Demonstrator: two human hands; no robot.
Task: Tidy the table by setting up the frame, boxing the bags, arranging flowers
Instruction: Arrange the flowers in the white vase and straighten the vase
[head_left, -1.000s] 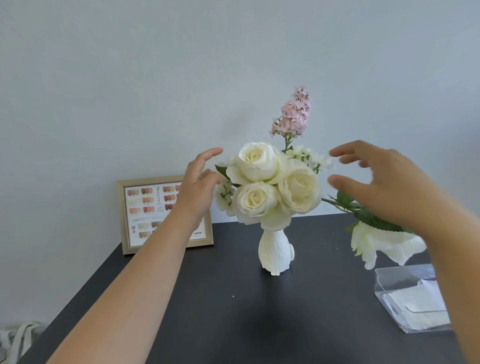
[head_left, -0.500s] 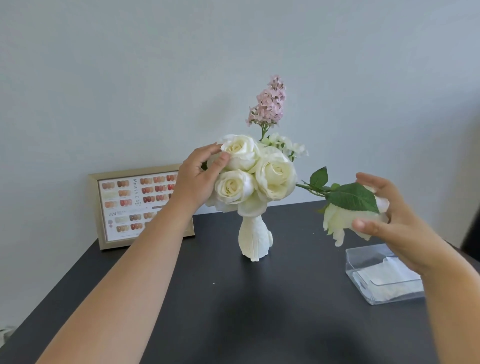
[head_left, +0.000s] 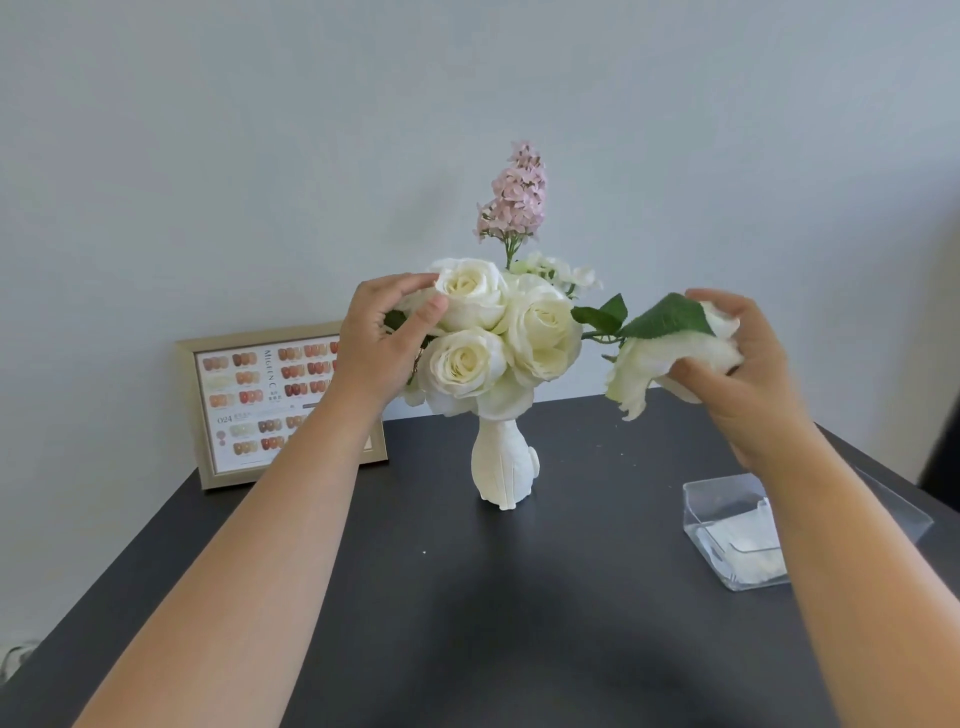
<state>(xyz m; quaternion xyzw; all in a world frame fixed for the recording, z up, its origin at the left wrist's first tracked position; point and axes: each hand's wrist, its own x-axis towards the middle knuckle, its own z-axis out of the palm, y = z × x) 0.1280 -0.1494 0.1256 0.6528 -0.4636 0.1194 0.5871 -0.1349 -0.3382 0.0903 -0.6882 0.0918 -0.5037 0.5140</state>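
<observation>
A small white vase (head_left: 503, 470) stands mid-table with a bunch of white roses (head_left: 540, 325) and a tall pink flower spike (head_left: 514, 195). My left hand (head_left: 387, 343) pinches the petals of the upper left rose (head_left: 470, 291). One white bloom (head_left: 657, 366) with a green leaf hangs out to the right on a long stem. My right hand (head_left: 740, 364) is closed around that drooping bloom. A gold picture frame (head_left: 208, 467) with a colour chart stands upright against the wall at the left, partly behind my left forearm.
A clear plastic box (head_left: 727, 501) with white bags inside sits open at the right, partly under my right forearm. The dark table (head_left: 467, 597) ends close to the wall behind. Something pale lies on the floor at the lower left.
My left hand went from hovering beside the roses to pinching the upper left one. My right hand closed on the drooping bloom and lifted it a little.
</observation>
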